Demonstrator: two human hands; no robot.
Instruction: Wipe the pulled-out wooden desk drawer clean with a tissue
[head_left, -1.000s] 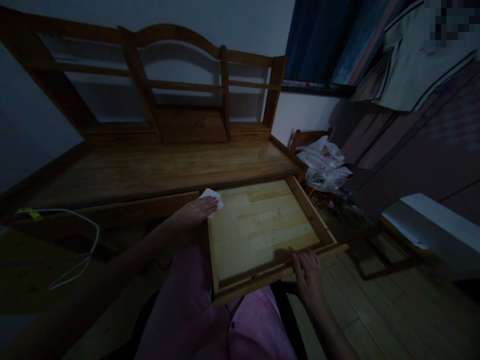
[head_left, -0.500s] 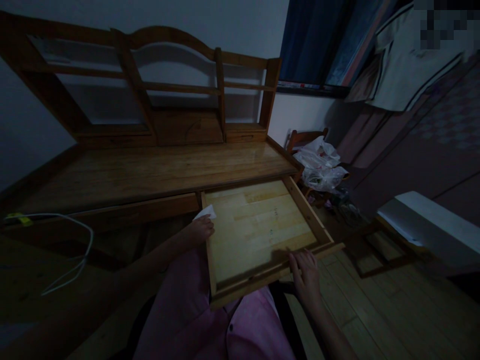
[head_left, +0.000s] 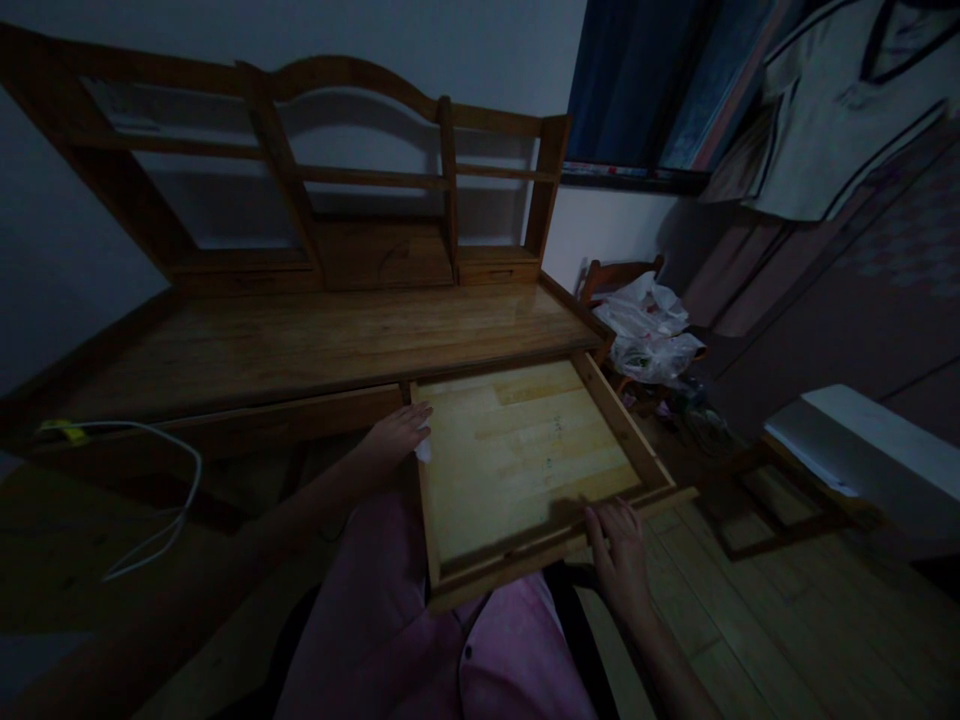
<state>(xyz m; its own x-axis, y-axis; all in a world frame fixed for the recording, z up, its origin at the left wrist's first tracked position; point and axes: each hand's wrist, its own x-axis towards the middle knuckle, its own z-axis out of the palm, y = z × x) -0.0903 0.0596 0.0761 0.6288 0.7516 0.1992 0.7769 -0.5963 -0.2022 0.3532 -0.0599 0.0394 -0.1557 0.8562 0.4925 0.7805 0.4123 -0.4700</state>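
A wooden drawer (head_left: 517, 470) is pulled out of the desk over my lap, its pale bottom board bare. My left hand (head_left: 399, 436) is at the drawer's left side wall, closed on a white tissue (head_left: 424, 445) that hangs over the wall's inner side. The tissue is partly covered by my fingers. At the front panel's right part, my right hand (head_left: 616, 540) grips the drawer's front edge, with its fingers over the top and the thumb side toward the middle.
The wooden desk (head_left: 337, 335) carries a shelf hutch (head_left: 450, 190). A white cable (head_left: 191, 480) loops at the left. Plastic bags (head_left: 649, 325) lie on a chair at the right. Beyond stands a stool (head_left: 750, 550) with a white box-like object (head_left: 885, 445). A shirt (head_left: 817, 140) hangs above.
My left hand has moved slightly up along the drawer's left wall, and the tissue now shows below the fingers rather than above them. My right hand keeps its grip on the front edge.
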